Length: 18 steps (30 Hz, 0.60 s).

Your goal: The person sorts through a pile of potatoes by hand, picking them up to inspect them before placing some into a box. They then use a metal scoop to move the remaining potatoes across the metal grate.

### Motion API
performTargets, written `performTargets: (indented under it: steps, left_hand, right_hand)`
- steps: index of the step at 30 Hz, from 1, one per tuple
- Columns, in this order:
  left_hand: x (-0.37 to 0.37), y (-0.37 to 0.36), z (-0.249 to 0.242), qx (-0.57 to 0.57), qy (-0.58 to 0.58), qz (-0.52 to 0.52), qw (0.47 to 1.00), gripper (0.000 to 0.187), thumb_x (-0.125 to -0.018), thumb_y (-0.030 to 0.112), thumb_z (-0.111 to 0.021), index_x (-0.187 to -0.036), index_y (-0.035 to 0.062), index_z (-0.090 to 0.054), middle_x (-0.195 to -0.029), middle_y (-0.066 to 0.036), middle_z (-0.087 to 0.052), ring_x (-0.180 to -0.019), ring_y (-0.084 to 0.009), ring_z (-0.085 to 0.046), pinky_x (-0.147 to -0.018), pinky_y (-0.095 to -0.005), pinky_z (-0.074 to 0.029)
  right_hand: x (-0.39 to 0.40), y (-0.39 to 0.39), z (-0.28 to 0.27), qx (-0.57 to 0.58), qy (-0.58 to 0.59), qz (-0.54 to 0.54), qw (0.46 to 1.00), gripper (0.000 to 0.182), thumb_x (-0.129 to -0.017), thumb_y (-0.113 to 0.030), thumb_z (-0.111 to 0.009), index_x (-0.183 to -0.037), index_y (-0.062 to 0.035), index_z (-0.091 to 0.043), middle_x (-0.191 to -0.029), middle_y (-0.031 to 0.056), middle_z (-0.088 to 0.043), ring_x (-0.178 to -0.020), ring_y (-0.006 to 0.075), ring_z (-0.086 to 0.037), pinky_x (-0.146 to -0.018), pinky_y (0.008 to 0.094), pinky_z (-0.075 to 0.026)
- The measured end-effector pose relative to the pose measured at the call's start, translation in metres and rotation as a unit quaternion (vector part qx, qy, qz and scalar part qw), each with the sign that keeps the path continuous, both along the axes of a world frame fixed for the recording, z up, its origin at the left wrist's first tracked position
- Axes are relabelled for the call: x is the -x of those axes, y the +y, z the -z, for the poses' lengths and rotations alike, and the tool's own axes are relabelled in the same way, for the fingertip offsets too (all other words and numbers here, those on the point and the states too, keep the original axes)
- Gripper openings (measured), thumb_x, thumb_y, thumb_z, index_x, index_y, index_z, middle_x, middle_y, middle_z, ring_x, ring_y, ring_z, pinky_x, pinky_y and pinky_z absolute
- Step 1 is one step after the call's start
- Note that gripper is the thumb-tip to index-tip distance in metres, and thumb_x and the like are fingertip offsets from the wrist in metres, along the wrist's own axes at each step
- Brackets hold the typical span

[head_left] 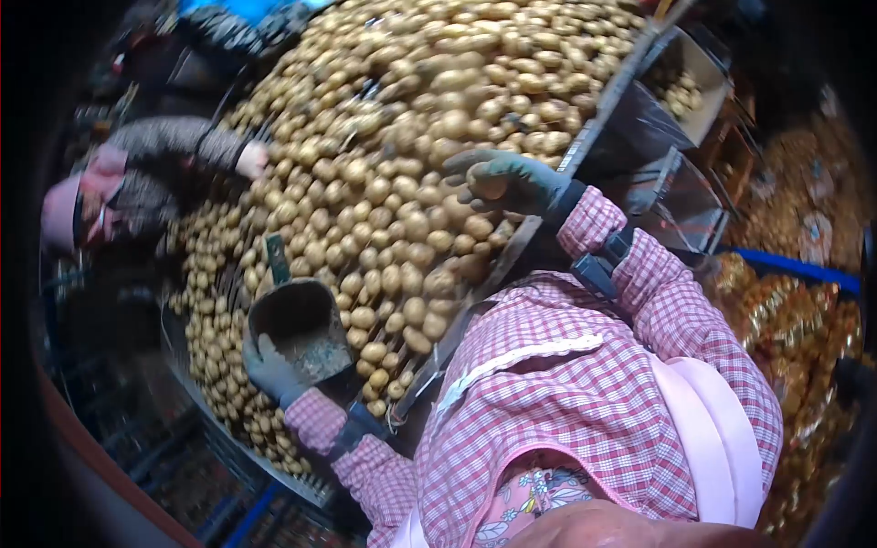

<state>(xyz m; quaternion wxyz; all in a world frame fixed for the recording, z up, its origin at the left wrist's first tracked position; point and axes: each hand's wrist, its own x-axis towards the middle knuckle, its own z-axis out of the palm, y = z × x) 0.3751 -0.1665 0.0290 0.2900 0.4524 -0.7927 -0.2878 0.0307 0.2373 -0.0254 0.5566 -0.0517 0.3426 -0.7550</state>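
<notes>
My left hand (272,373), in a grey-green glove, grips the side of a dark scoop-like container (297,315). A green handle (276,258) sticks up from its far side, and pale, crumbly debris (322,356) lies inside. The container rests among the potatoes (365,215) on the sorting table. Over the near right edge of the heap, my right hand (512,178), also gloved, has its fingers curled about a single potato (489,186). That potato looks darker than those around it and is partly hidden by the fingers.
Across the heap, a co-worker in a pink head covering (64,215) reaches a hand (252,160) to the potatoes. A metal rail (607,100) edges the table. Bins (685,205) stand beyond it, one holding potatoes (681,94). Filled net bags (786,320) lie at the right.
</notes>
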Motion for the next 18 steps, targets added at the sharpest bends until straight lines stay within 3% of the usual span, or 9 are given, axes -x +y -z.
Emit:
performTargets:
  steps: [2,4,5,8,9,10,14,17,18]
  left_hand:
    - [0.027,0.011,-0.006,0.056,-0.051,0.067,0.995,0.036,-0.096,0.006,-0.059,-0.130,-0.0053,-0.061,-0.128,-0.016,-0.066,-0.110,-0.0252,-0.063,-0.098,-0.0337,-0.047]
    - [0.074,0.044,-0.018,-0.101,0.039,0.049,0.993,0.039,-0.095,0.002,-0.056,-0.133,-0.0030,-0.060,-0.126,-0.011,-0.067,-0.106,-0.0188,-0.063,-0.092,-0.0293,-0.049]
    - [0.097,0.066,-0.029,-0.098,0.027,0.065,0.993,0.041,-0.093,-0.003,-0.052,-0.134,-0.0020,-0.059,-0.123,-0.008,-0.067,-0.099,-0.0124,-0.062,-0.082,-0.0237,-0.048]
    - [0.134,0.068,-0.001,-0.079,0.053,0.139,0.986,0.042,-0.092,-0.006,-0.050,-0.133,-0.0024,-0.060,-0.121,-0.007,-0.067,-0.092,-0.0098,-0.060,-0.074,-0.0212,-0.046]
    - [0.157,0.098,-0.013,-0.074,0.043,0.149,0.985,0.044,-0.090,-0.008,-0.050,-0.132,-0.0028,-0.060,-0.119,-0.007,-0.067,-0.089,-0.0098,-0.059,-0.074,-0.0212,-0.046]
    - [0.171,0.111,-0.013,-0.090,0.033,0.155,0.983,0.044,-0.090,-0.008,-0.050,-0.132,-0.0030,-0.060,-0.119,-0.007,-0.067,-0.090,-0.0105,-0.059,-0.076,-0.0219,-0.046]
    - [0.216,0.145,-0.001,-0.086,0.008,0.234,0.969,0.044,-0.088,-0.009,-0.048,-0.130,-0.0036,-0.061,-0.120,-0.008,-0.063,-0.100,-0.0146,-0.060,-0.090,-0.0264,-0.048]
    - [0.244,0.183,-0.005,-0.084,0.016,0.271,0.959,0.044,-0.088,-0.008,-0.046,-0.128,-0.0027,-0.063,-0.121,-0.009,-0.061,-0.109,-0.0182,-0.061,-0.098,-0.0302,-0.047]
    - [0.253,0.202,-0.013,-0.009,-0.032,0.281,0.959,0.042,-0.088,-0.006,-0.048,-0.127,-0.0028,-0.064,-0.120,-0.009,-0.063,-0.108,-0.0200,-0.061,-0.098,-0.0321,-0.047]
  right_hand:
    - [0.016,0.032,0.034,0.076,-0.002,0.028,0.997,0.033,-0.093,-0.016,-0.065,-0.124,-0.0034,-0.064,-0.110,0.0066,-0.067,-0.096,0.0160,-0.065,-0.085,0.0357,-0.058]
    - [0.022,0.071,0.029,-0.020,-0.048,0.106,0.993,0.031,-0.097,-0.024,-0.060,-0.117,-0.0009,-0.066,-0.099,0.0110,-0.069,-0.081,0.0195,-0.069,-0.071,0.0336,-0.059]
    - [0.026,0.088,0.027,-0.061,-0.074,0.139,0.986,0.033,-0.098,-0.027,-0.058,-0.114,0.0004,-0.067,-0.093,0.0132,-0.071,-0.074,0.0212,-0.070,-0.064,0.0325,-0.060]
    - [0.044,0.154,0.039,-0.169,-0.097,0.190,0.962,0.039,-0.102,-0.034,-0.052,-0.114,-0.0002,-0.067,-0.090,0.0137,-0.072,-0.066,0.0230,-0.071,-0.052,0.0312,-0.058]
    - [0.047,0.177,0.053,-0.179,-0.078,0.221,0.956,0.046,-0.103,-0.040,-0.048,-0.115,0.0002,-0.067,-0.089,0.0146,-0.072,-0.065,0.0246,-0.071,-0.049,0.0302,-0.057]
    - [0.053,0.207,0.070,-0.091,-0.126,0.212,0.965,0.051,-0.105,-0.044,-0.045,-0.118,0.0010,-0.065,-0.092,0.0162,-0.072,-0.067,0.0260,-0.072,-0.050,0.0305,-0.058]
    - [0.076,0.304,0.091,-0.089,-0.061,0.314,0.943,0.059,-0.103,-0.050,-0.047,-0.121,0.0037,-0.062,-0.099,0.0195,-0.071,-0.072,0.0315,-0.073,-0.056,0.0376,-0.062]
    - [0.118,0.361,0.075,-0.072,-0.031,0.399,0.914,0.051,-0.103,-0.040,-0.050,-0.120,0.0068,-0.061,-0.099,0.0194,-0.072,-0.080,0.0316,-0.073,-0.068,0.0402,-0.064]
    - [0.139,0.375,0.061,-0.156,-0.005,0.437,0.886,0.043,-0.104,-0.033,-0.048,-0.120,0.0042,-0.063,-0.106,0.0158,-0.071,-0.088,0.0284,-0.072,-0.079,0.0383,-0.062]
